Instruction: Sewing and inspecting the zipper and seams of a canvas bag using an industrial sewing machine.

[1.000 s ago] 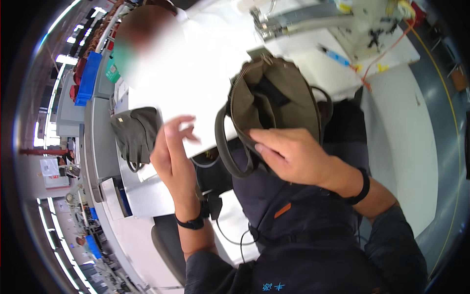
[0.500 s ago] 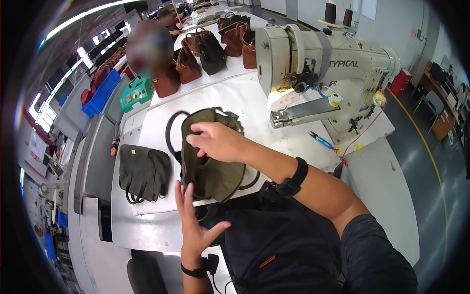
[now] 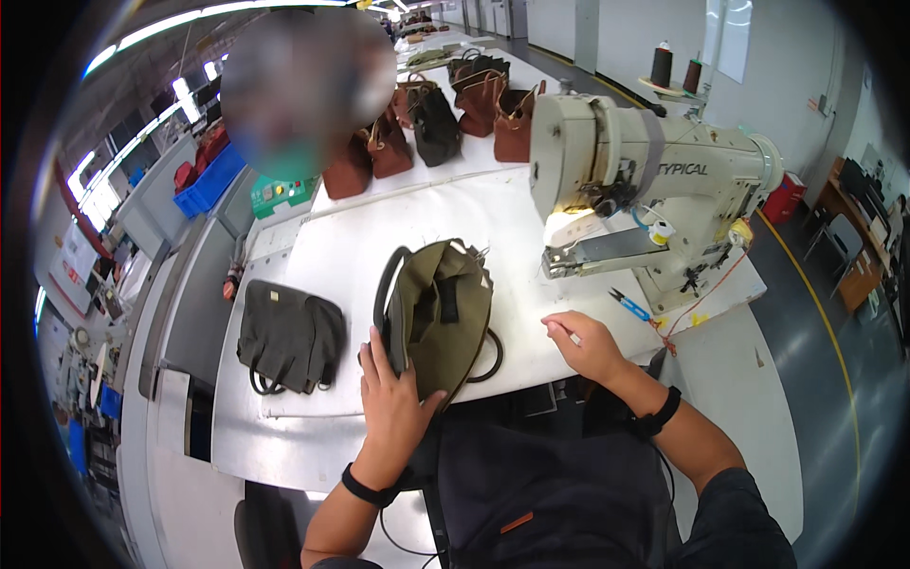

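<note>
While the olive bag (image 3: pixel 457 346) has handles (image 3: pixel 386 284), its mouth (image 3: pixel 424 284) gapes unclosed, my left grip (image 3: pixel 391 403) spread against it, my half-curled right grip (image 3: pixel 590 351) unreadable.

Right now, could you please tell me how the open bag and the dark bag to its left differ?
The open bag shows its olive inside; the dark bag shows only its outside. The left hand touches the open bag, while no hand touches the dark bag. Both have dark looped handles.
</note>
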`<action>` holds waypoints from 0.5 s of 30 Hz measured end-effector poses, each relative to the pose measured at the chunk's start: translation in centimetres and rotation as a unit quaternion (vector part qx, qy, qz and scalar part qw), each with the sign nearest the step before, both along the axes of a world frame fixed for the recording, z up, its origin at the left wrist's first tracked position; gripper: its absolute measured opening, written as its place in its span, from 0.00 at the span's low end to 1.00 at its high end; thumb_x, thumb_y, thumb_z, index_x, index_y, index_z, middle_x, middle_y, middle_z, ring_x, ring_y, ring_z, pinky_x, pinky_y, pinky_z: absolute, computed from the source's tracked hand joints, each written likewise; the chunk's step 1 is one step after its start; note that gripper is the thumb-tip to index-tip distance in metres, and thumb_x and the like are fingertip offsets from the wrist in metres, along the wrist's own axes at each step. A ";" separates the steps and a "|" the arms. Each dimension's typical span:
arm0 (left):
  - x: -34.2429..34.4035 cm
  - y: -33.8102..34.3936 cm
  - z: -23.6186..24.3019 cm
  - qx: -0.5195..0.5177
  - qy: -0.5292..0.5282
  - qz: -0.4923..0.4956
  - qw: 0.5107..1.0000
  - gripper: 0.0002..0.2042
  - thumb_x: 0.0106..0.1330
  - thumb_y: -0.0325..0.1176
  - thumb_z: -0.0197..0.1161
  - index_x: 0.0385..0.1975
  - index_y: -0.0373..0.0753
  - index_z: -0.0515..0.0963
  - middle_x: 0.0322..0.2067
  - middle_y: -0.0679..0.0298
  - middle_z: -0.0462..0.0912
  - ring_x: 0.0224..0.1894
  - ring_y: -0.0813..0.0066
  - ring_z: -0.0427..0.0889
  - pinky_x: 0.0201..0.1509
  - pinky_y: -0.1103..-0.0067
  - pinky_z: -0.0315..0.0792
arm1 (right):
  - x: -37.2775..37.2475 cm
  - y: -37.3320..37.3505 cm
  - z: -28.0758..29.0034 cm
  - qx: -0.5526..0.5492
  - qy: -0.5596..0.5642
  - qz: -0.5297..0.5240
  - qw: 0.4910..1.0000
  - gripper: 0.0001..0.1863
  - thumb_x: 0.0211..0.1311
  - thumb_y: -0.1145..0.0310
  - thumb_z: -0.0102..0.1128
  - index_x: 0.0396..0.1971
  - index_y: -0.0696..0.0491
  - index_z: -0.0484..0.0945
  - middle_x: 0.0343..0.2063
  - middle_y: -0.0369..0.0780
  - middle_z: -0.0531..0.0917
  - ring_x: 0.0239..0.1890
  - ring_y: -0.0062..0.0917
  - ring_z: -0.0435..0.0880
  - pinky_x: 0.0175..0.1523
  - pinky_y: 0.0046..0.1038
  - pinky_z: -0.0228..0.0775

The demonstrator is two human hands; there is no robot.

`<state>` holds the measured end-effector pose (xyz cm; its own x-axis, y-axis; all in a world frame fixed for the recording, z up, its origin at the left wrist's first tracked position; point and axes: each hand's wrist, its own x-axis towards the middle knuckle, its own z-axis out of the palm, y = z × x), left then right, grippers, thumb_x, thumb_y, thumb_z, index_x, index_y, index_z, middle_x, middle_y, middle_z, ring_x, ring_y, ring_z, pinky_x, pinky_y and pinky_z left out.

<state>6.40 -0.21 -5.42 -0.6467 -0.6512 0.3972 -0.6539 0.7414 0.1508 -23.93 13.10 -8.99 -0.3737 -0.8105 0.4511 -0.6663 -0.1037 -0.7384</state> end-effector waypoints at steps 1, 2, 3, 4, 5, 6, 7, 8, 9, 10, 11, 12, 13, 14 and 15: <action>0.1 0.0 0.2 0.001 0.014 -0.036 0.999 0.38 0.45 0.44 0.86 0.54 0.28 0.81 0.75 0.29 0.50 0.74 0.27 0.59 0.72 0.52 0.67 | -0.9 0.5 -1.3 0.009 -0.016 -0.018 1.000 0.10 0.73 0.69 0.61 0.44 0.59 0.86 0.39 0.48 0.89 0.38 0.38 0.89 0.46 0.32 0.81; 0.2 0.2 0.1 0.022 -0.006 -0.044 0.999 0.38 0.43 0.44 0.87 0.54 0.28 0.81 0.76 0.29 0.50 0.74 0.27 0.58 0.73 0.51 0.66 | -1.7 0.8 -2.5 0.015 -0.040 -0.039 0.998 0.10 0.73 0.68 0.61 0.44 0.59 0.86 0.39 0.48 0.89 0.37 0.37 0.89 0.46 0.32 0.81; 0.3 0.6 0.1 0.022 -0.019 -0.062 0.998 0.38 0.42 0.43 0.87 0.53 0.27 0.81 0.76 0.30 0.50 0.75 0.27 0.58 0.73 0.49 0.64 | -2.5 1.2 -3.7 0.024 -0.022 -0.065 0.997 0.12 0.75 0.68 0.58 0.48 0.58 0.85 0.38 0.46 0.89 0.36 0.35 0.89 0.46 0.31 0.81; 0.4 0.9 0.0 0.019 -0.033 -0.088 0.995 0.39 0.41 0.43 0.87 0.53 0.27 0.81 0.76 0.30 0.50 0.75 0.26 0.57 0.74 0.48 0.63 | -3.0 1.3 -4.8 0.015 -0.080 -0.062 0.995 0.13 0.76 0.67 0.57 0.49 0.58 0.84 0.38 0.46 0.89 0.35 0.34 0.89 0.45 0.31 0.81; 0.3 1.3 -0.3 0.016 -0.047 -0.104 0.993 0.34 0.42 0.45 0.87 0.43 0.25 0.81 0.77 0.31 0.48 0.76 0.27 0.55 0.72 0.43 0.62 | -3.5 1.2 -5.7 0.010 -0.145 -0.068 0.987 0.13 0.76 0.67 0.56 0.50 0.57 0.84 0.38 0.45 0.89 0.34 0.33 0.89 0.45 0.31 0.81; 0.4 1.6 -0.7 0.022 -0.070 -0.113 0.991 0.31 0.42 0.46 0.86 0.33 0.23 0.81 0.78 0.32 0.47 0.78 0.27 0.52 0.71 0.38 0.61 | -3.8 1.2 -6.4 0.029 -0.226 -0.086 0.970 0.14 0.77 0.67 0.55 0.52 0.57 0.83 0.38 0.44 0.89 0.33 0.31 0.89 0.45 0.31 0.81; 0.2 2.0 -1.2 0.012 -0.070 -0.109 0.991 0.29 0.41 0.46 0.86 0.24 0.24 0.79 0.78 0.32 0.48 0.77 0.25 0.53 0.71 0.36 0.60 | -4.0 0.7 -6.9 -0.010 -0.227 -0.061 0.972 0.14 0.77 0.66 0.53 0.53 0.57 0.82 0.37 0.43 0.89 0.33 0.30 0.89 0.44 0.31 0.81; -0.1 2.4 -1.8 0.005 -0.072 -0.093 0.993 0.28 0.41 0.45 0.86 0.24 0.25 0.80 0.78 0.33 0.49 0.77 0.23 0.52 0.71 0.35 0.60 | -3.9 0.2 -7.3 -0.001 -0.256 -0.054 0.965 0.15 0.78 0.66 0.52 0.54 0.57 0.82 0.35 0.42 0.89 0.32 0.29 0.88 0.43 0.30 0.81; -0.2 2.4 -2.3 0.002 -0.081 -0.097 0.992 0.27 0.42 0.45 0.86 0.27 0.25 0.82 0.78 0.34 0.48 0.77 0.24 0.52 0.71 0.35 0.60 | -3.8 0.0 -7.5 -0.013 -0.229 -0.063 0.971 0.14 0.78 0.65 0.53 0.52 0.56 0.82 0.34 0.41 0.89 0.31 0.29 0.88 0.43 0.31 0.80; -0.5 2.3 -2.8 -0.001 -0.082 -0.102 0.991 0.27 0.43 0.44 0.85 0.31 0.24 0.84 0.79 0.35 0.48 0.77 0.24 0.51 0.71 0.35 0.60 | -3.7 -0.5 -7.6 -0.008 -0.214 -0.073 0.974 0.14 0.77 0.64 0.54 0.50 0.55 0.83 0.32 0.41 0.89 0.31 0.29 0.88 0.42 0.32 0.80; -0.8 2.4 -3.5 0.002 -0.098 -0.087 0.991 0.27 0.44 0.44 0.85 0.33 0.25 0.85 0.79 0.36 0.48 0.77 0.24 0.51 0.71 0.35 0.60 | -3.5 -0.7 -7.7 0.002 -0.203 -0.094 0.975 0.13 0.77 0.63 0.54 0.49 0.54 0.83 0.31 0.40 0.89 0.31 0.30 0.88 0.42 0.32 0.80; -1.1 2.3 -4.0 0.000 -0.110 -0.070 0.992 0.27 0.45 0.44 0.84 0.36 0.25 0.86 0.79 0.36 0.48 0.77 0.24 0.51 0.71 0.35 0.60 | -3.3 -0.9 -7.7 0.009 -0.197 -0.107 0.974 0.13 0.77 0.63 0.54 0.49 0.53 0.84 0.30 0.40 0.88 0.31 0.30 0.88 0.41 0.33 0.79; -1.5 2.2 -4.5 -0.013 -0.112 -0.050 0.992 0.27 0.46 0.44 0.83 0.38 0.26 0.87 0.79 0.36 0.48 0.77 0.24 0.50 0.71 0.35 0.60 | -3.2 -1.0 -7.6 0.001 -0.193 -0.115 0.974 0.13 0.77 0.62 0.55 0.48 0.52 0.84 0.29 0.40 0.88 0.31 0.31 0.88 0.41 0.33 0.79; -1.8 2.0 -4.8 -0.017 -0.126 -0.044 0.991 0.28 0.48 0.45 0.82 0.41 0.27 0.87 0.79 0.37 0.48 0.77 0.25 0.51 0.70 0.35 0.60 | -3.1 -1.0 -7.5 0.007 -0.188 -0.121 0.975 0.13 0.77 0.62 0.55 0.47 0.52 0.84 0.29 0.41 0.88 0.32 0.32 0.88 0.41 0.33 0.79; -2.1 1.9 -5.0 -0.032 -0.132 -0.036 0.990 0.29 0.49 0.46 0.81 0.44 0.27 0.87 0.79 0.37 0.48 0.77 0.25 0.51 0.70 0.35 0.60 | -3.1 -1.0 -7.5 -0.001 -0.185 -0.121 0.975 0.13 0.77 0.61 0.55 0.47 0.52 0.84 0.29 0.41 0.88 0.32 0.33 0.88 0.41 0.34 0.79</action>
<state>4.27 1.70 -10.42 -0.7777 -0.5782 0.2467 -0.6088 0.7905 -0.0668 -27.03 12.12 -16.50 -0.6919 -0.6774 0.2498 -0.3587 0.0222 -0.9332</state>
